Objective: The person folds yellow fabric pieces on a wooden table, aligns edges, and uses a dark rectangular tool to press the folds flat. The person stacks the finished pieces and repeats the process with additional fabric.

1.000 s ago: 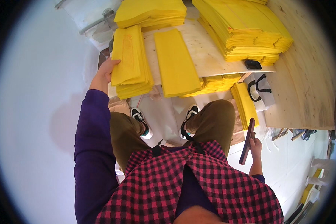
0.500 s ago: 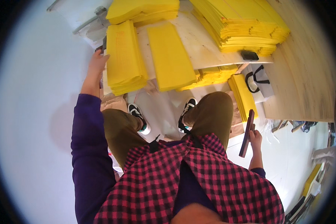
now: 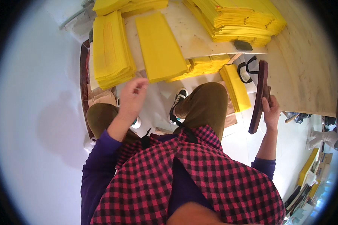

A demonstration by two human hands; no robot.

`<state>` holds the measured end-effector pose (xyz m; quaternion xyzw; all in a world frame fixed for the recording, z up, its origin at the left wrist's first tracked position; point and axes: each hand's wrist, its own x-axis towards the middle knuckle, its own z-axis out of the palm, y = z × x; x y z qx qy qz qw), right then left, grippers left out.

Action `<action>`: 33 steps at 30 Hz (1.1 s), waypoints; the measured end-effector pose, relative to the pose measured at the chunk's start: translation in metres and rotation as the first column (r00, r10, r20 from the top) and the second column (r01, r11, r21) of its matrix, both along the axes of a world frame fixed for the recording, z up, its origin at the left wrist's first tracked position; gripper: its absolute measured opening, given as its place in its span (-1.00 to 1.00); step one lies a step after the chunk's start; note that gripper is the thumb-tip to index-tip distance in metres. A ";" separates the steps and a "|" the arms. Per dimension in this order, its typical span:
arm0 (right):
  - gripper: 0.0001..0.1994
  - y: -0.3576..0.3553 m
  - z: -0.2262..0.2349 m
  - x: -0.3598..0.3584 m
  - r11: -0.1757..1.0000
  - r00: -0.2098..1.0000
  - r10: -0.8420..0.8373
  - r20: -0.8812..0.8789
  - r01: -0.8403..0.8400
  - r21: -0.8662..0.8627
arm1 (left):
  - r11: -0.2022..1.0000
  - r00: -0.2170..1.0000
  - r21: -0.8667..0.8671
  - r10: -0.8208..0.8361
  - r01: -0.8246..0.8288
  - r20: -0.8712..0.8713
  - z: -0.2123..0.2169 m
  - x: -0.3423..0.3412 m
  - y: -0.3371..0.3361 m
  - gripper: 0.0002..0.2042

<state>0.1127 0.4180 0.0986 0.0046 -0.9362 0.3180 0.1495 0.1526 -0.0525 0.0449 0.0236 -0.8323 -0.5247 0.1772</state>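
My right hand (image 3: pixel 271 112) grips a dark reddish-brown wooden bar (image 3: pixel 258 99) by a short block on its side. The bar stands nearly upright in the view, to the right of my knee. My left hand (image 3: pixel 134 98) is over my left thigh, just short of the table's front edge, its fingers loosely bent with nothing visible in them. Beyond it lie a thick stack of yellow paper sheets (image 3: pixel 110 50) and, to its right, a thinner yellow pile (image 3: pixel 161 48). Both overhang the front edge of the pale wooden table (image 3: pixel 189 33).
A tall yellow stack (image 3: pixel 244 20) fills the table's back right, with a small dark block (image 3: pixel 243 45) before it. Under the table are more yellow sheets (image 3: pixel 208 65), a yellow bundle (image 3: pixel 234 88) and a white bag with black handles (image 3: pixel 248 71). A wooden panel (image 3: pixel 308 71) rises at right.
My left hand has come from the left side of the thick yellow stack, rightward and nearer to me. My right hand has lifted the wooden bar higher in the view, farther from me.
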 end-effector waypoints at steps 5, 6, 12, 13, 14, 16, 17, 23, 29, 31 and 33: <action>-0.87 -0.074 0.062 -0.020 0.925 0.964 0.253 -0.083 -0.266 -0.273 | 0.897 0.922 0.441 -0.165 -0.006 0.349 -0.061 0.002 0.016 -0.85; -0.89 -0.089 0.070 -0.025 0.913 0.950 0.302 -0.086 -0.314 -0.262 | 0.873 0.905 0.486 -0.180 -0.034 0.385 -0.070 -0.001 0.016 -0.82; -0.83 -0.184 0.086 -0.069 0.854 0.879 0.473 -0.063 -0.475 -0.214 | 0.625 0.852 0.756 -0.275 -0.194 0.446 -0.099 -0.017 0.012 -0.62; -0.81 -0.200 0.082 -0.080 0.861 0.884 0.466 -0.044 -0.464 -0.206 | 0.556 0.853 0.804 -0.299 -0.208 0.428 -0.101 -0.020 0.013 -0.59; -0.79 -0.215 0.078 -0.089 0.860 0.881 0.472 -0.040 -0.470 -0.198 | 0.491 0.873 0.851 -0.314 -0.188 0.374 -0.103 -0.022 0.015 -0.57; -0.75 -0.244 0.068 -0.110 0.856 0.872 0.489 -0.029 -0.486 -0.176 | 0.360 0.900 0.917 -0.321 -0.170 0.293 -0.103 -0.027 0.021 -0.53; -0.72 -0.258 0.062 -0.122 0.818 0.835 0.548 -0.059 -0.549 -0.172 | 0.330 0.907 0.930 -0.322 -0.163 0.273 -0.101 -0.029 0.023 -0.53; -0.57 -0.335 0.022 -0.184 0.862 0.891 0.444 0.093 -0.453 0.228 | 0.184 0.931 0.978 -0.328 -0.101 0.158 -0.087 -0.039 0.026 -0.56; -0.59 -0.387 -0.009 -0.204 0.834 0.919 0.318 0.232 -0.388 0.393 | 0.180 0.946 0.965 -0.231 -0.190 0.229 -0.079 -0.052 0.029 -0.62; -0.59 -0.395 -0.014 -0.204 0.824 0.912 0.285 0.297 -0.391 0.409 | 0.188 0.946 0.961 -0.217 -0.202 0.241 -0.081 -0.054 0.029 -0.65; -0.59 -0.399 -0.017 -0.202 0.829 0.907 0.241 0.346 -0.378 0.412 | 0.195 0.949 0.963 -0.217 -0.187 0.229 -0.083 -0.054 0.030 -0.68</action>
